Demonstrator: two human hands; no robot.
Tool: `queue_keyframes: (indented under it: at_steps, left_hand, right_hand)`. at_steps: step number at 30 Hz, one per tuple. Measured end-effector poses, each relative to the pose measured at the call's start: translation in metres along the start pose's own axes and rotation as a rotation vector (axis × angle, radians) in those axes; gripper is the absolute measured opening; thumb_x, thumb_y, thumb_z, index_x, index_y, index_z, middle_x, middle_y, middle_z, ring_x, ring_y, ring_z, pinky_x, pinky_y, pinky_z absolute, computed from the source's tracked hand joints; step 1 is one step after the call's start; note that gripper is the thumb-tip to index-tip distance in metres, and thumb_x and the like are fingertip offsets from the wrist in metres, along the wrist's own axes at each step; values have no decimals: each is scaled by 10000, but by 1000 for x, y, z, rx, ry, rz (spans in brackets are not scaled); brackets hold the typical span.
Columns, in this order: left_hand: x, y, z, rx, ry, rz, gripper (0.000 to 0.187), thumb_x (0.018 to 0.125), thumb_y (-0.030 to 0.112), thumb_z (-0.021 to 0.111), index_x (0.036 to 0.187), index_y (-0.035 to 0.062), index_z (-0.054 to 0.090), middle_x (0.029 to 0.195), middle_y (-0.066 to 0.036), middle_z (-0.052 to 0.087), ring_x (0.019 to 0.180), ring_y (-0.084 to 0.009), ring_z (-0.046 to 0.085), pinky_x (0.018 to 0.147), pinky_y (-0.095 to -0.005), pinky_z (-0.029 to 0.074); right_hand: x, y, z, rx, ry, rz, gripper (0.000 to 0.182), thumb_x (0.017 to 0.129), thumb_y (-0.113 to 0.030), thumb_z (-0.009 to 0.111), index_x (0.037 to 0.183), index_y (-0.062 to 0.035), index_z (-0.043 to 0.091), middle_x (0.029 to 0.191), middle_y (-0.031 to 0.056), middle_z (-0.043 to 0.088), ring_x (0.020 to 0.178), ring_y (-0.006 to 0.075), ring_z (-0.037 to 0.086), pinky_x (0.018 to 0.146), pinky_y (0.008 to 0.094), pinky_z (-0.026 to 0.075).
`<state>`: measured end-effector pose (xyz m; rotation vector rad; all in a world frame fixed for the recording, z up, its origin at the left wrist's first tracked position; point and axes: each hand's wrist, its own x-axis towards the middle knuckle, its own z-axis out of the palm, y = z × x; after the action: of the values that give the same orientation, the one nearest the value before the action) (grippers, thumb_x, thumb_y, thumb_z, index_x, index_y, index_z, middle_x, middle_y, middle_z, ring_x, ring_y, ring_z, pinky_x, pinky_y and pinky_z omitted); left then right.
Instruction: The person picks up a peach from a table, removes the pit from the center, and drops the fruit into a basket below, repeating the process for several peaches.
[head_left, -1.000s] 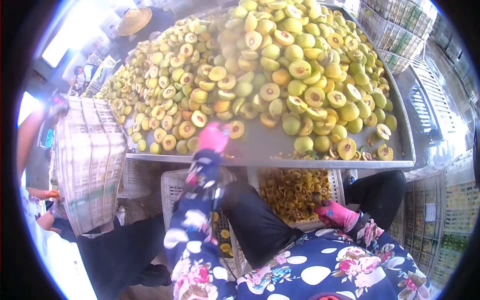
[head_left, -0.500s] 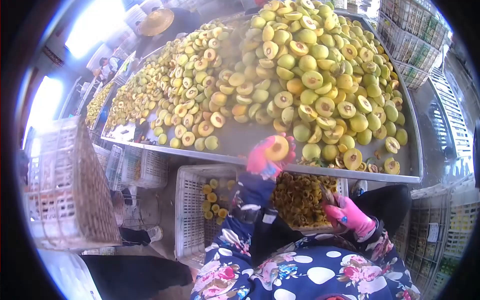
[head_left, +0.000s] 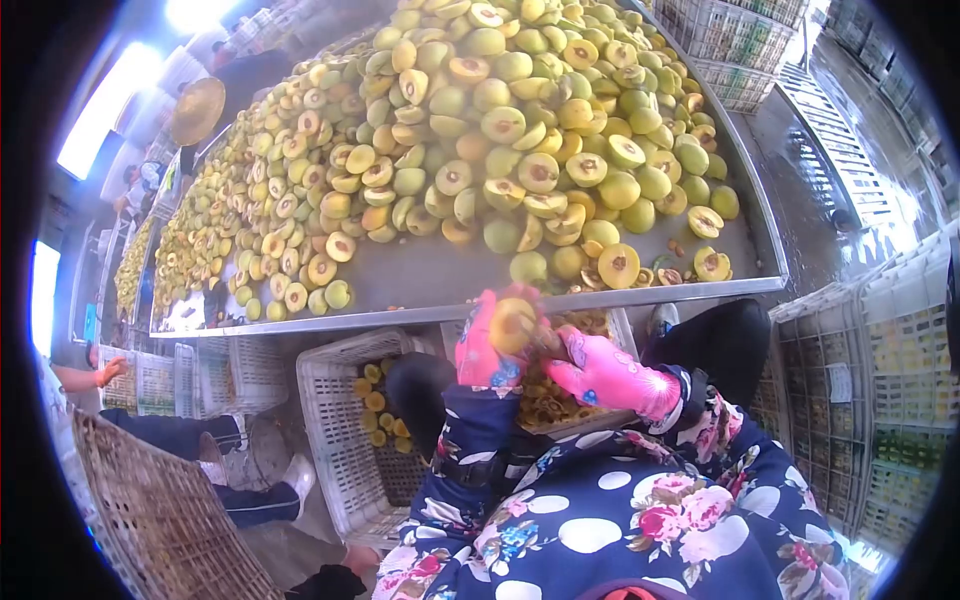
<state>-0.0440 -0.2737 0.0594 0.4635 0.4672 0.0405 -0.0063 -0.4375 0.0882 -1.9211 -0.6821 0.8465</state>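
Observation:
Just in front of the metal table edge, my left hand [head_left: 482,350] in a pink glove is closed around a yellow peach half [head_left: 513,327], cut face up. My right hand [head_left: 620,378], gloved in pink too, is closed and meets the left hand at the fruit. A short dark tool sits in its fingers; its tip is blurred against the peach half. Below both hands stands a white crate [head_left: 624,332] of brown-yellow scraps, partly covered by my arms. Beyond them, a large heap of halved green-yellow peaches [head_left: 540,172] lies on the metal table [head_left: 420,275].
A white crate [head_left: 318,400] with some peach halves stands left of my knee. Stacked crates [head_left: 850,380] rise at right. At left are a tilted crate [head_left: 165,500], another person's hand [head_left: 112,371] and legs. A straw hat [head_left: 198,110] shows at the far left.
My right hand has moved left and up from above the scrap crate to the peach half in my left hand. The camera view has shifted, and the crate at far left has dropped lower.

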Motion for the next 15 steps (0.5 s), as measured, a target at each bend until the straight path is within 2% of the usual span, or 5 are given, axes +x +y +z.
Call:
queue_keyframes:
  at_steps: [4,10,13,15]
  left_hand:
    - [-1,-8,8,26,45,53,410,926,340,390,1125,-3,497,1036,-152,567,880,-277,564,773,-386,488]
    - [-3,-20,6,157,60,125,389,948,281,345,1147,-27,476,1069,-168,559,896,-266,573,776,-372,488]
    - [-3,-21,3,216,52,110,364,945,256,353,1110,-31,503,1012,-158,582,866,-248,583,749,-341,492]
    - [2,-20,-9,306,-5,109,339,938,237,378,1085,-33,521,972,-149,596,845,-231,589,728,-318,493]
  right_hand:
    - [2,8,8,-42,83,-47,337,835,-233,524,1014,46,460,846,273,576,814,411,572,642,430,443]
    - [-1,4,11,-135,127,-188,297,842,-177,515,1018,48,433,779,254,570,720,392,580,570,426,436]
    - [1,18,14,-101,89,-175,362,842,-170,510,1110,47,400,778,234,568,687,392,570,563,416,438]
    - [3,21,8,-223,-47,-68,372,842,-178,514,1122,39,399,803,214,581,697,366,576,580,397,445]
